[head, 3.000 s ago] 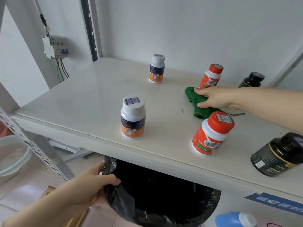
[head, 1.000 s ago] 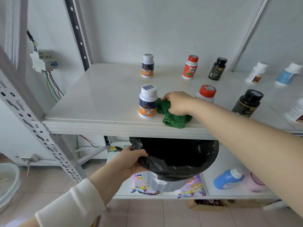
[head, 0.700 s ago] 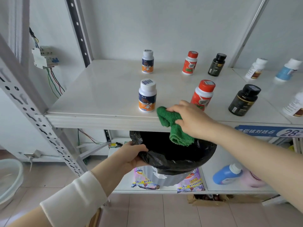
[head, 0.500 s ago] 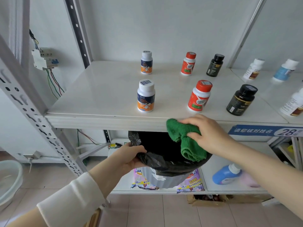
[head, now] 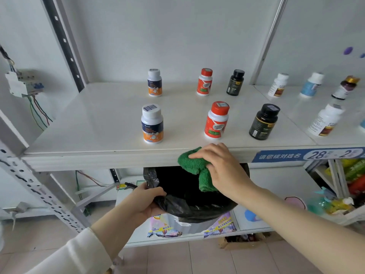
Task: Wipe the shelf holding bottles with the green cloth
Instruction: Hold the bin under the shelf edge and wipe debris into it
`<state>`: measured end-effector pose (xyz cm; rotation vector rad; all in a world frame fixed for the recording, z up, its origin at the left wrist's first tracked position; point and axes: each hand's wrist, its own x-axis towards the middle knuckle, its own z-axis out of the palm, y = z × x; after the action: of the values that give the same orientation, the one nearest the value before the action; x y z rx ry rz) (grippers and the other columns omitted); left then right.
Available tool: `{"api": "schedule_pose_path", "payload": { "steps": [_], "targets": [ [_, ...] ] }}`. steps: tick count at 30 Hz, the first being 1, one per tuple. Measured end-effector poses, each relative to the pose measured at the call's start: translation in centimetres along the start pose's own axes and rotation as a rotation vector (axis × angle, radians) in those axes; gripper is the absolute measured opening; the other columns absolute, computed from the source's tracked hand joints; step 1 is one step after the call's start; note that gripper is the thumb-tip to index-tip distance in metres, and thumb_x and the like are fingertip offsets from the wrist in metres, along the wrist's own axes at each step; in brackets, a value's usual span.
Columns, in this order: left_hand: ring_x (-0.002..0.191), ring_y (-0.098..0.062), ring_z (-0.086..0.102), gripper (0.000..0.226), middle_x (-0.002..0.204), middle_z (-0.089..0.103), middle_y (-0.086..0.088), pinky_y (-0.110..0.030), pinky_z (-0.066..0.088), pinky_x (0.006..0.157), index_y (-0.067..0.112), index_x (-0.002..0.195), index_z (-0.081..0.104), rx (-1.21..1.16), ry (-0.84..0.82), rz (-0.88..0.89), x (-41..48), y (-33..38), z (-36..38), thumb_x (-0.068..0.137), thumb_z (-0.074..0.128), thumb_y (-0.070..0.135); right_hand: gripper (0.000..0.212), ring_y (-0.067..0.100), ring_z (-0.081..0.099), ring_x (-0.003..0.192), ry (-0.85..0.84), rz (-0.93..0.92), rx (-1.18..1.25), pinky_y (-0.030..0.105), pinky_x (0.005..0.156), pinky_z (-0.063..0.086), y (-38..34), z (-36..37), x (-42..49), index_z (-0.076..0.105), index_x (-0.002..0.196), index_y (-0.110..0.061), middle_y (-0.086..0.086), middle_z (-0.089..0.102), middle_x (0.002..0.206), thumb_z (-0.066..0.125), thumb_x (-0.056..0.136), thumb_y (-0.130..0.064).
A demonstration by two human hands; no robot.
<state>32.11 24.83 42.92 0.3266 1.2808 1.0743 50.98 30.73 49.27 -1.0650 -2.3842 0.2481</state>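
Right hand [head: 223,171] grips the bunched green cloth [head: 194,165] against the white shelf [head: 94,123] front edge, cloth hanging over the black bin bag [head: 189,200]. Left hand [head: 146,200] clutches the bag's rim. Six bottles stand upright behind.

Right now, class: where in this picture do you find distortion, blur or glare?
Head view: the wide lens bends the shelf posts outward; bottles at the far right look soft; the white shelf shows a faint sheen, no hard glare; cloth stays sharp.
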Motion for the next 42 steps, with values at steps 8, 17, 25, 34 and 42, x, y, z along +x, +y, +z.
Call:
{"api": "schedule_pose_path", "payload": {
  "steps": [8, 17, 25, 34, 42],
  "targets": [
    [0.061, -0.026, 0.069, 0.024, 0.084, 0.068, -0.018, -0.040, 0.058, 0.049, 0.001, 0.101, 0.054, 0.044, -0.045, -0.030, 0.6, -1.1, 3.9, 0.084, 0.046, -0.015, 0.047, 0.002, 0.056, 0.103, 0.011, 0.325, 0.440, 0.015, 0.095, 0.041, 2.2, -5.1, -2.8, 0.058, 0.102, -0.041, -0.021, 0.062, 0.104, 0.054, 0.085, 0.002],
    [0.056, -0.021, 0.070, 0.023, 0.075, 0.070, -0.015, -0.034, 0.058, 0.048, 0.001, 0.099, 0.055, 0.059, -0.032, -0.028, 1.6, -3.6, 11.6, 0.084, 0.046, -0.014, 0.046, 0.001, 0.063, 0.090, -0.174, 0.292, 0.712, 0.013, 0.086, 0.050, 9.9, -16.2, -1.0, 0.059, 0.100, -0.033, -0.012, 0.066, 0.101, 0.050, 0.084, 0.009],
    [0.068, -0.026, 0.070, 0.024, 0.078, 0.072, -0.014, -0.037, 0.059, 0.058, 0.003, 0.098, 0.059, 0.046, 0.035, 0.001, 2.4, -5.5, 17.4, 0.084, 0.048, -0.013, 0.038, 0.008, 0.063, 0.091, -0.193, 0.168, 0.666, 0.026, 0.079, 0.052, 17.5, -24.4, 5.3, 0.058, 0.100, -0.031, -0.010, 0.066, 0.096, 0.046, 0.088, 0.003],
    [0.069, -0.030, 0.068, 0.036, 0.090, 0.068, -0.021, -0.042, 0.059, 0.060, 0.002, 0.107, 0.059, 0.021, 0.076, -0.003, 2.7, -4.5, 18.0, 0.075, 0.055, -0.017, 0.044, 0.020, 0.056, 0.103, -0.401, 0.232, 0.271, 0.026, 0.077, 0.047, 23.3, -20.2, 15.7, 0.055, 0.123, -0.022, 0.003, 0.059, 0.119, 0.057, 0.085, 0.001],
    [0.080, -0.036, 0.069, 0.049, 0.092, 0.071, -0.021, -0.043, 0.057, 0.064, 0.004, 0.105, 0.061, 0.014, 0.059, -0.001, 4.4, -3.6, 18.2, 0.057, 0.063, -0.007, 0.052, 0.028, 0.049, 0.120, -0.465, 0.230, -0.230, 0.028, 0.090, 0.042, 26.7, -10.8, 18.4, 0.040, 0.138, -0.024, 0.009, 0.041, 0.144, 0.049, 0.090, -0.005]
  ]
}}
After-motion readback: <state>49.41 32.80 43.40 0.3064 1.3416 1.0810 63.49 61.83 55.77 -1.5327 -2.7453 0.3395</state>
